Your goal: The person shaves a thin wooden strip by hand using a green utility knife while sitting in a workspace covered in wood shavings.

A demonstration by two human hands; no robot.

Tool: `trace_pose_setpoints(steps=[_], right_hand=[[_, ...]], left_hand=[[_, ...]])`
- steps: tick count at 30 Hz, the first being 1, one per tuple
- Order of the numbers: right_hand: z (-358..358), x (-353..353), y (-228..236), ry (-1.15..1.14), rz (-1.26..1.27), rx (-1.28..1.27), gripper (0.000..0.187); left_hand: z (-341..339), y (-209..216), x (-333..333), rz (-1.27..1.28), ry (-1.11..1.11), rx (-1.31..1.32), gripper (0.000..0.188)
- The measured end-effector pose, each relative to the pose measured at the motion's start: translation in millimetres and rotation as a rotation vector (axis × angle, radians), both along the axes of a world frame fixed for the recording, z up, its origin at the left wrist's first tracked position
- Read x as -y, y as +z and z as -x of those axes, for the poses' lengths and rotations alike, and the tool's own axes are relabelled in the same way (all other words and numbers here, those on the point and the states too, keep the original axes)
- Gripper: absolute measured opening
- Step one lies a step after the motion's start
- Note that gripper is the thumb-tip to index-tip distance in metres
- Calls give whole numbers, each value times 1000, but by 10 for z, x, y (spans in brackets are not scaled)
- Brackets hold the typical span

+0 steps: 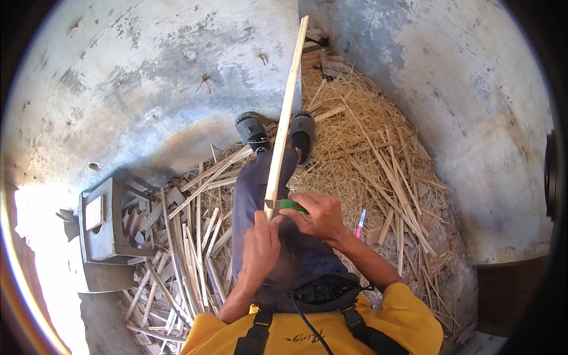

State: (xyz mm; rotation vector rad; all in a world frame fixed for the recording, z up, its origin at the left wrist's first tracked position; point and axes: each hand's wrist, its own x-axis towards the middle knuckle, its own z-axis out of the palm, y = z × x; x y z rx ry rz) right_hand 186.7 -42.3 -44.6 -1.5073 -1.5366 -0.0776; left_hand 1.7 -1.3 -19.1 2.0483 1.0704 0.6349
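A long pale wooden strip [286, 112] runs away from me over my legs, its far end near the wall corner. My left hand [262, 244] is closed around its near end. In my right hand [319, 214] is a knife with a green handle [292, 205]. The short metal blade lies across the strip just beyond my left fingers, touching or very near the wood. My right fingers wrap the handle and hide part of it. Dark trousers cover my legs under the strip, and my feet are in grey shoes [251, 127].
Another knife, pink-handled [358, 232], lies to my right. Straw-like shavings [349, 127] heap ahead and right. Several wooden strips [198, 254] lie piled at left, beside a grey box-like frame [106, 222]. Worn plaster walls [177, 71] meet in a corner ahead.
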Motion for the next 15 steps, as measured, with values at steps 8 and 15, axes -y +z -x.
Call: trace_pose_setpoints(steps=[8, 15], right_hand=[[-11, -4, -26, -6, -5, 10, 33], [-21, 25, -11, -17, 52, 42, 33]], left_hand=[[-16, 29, 9, 8, 20, -65, 28], [-30, 2, 4, 41, 30, -70, 29]])
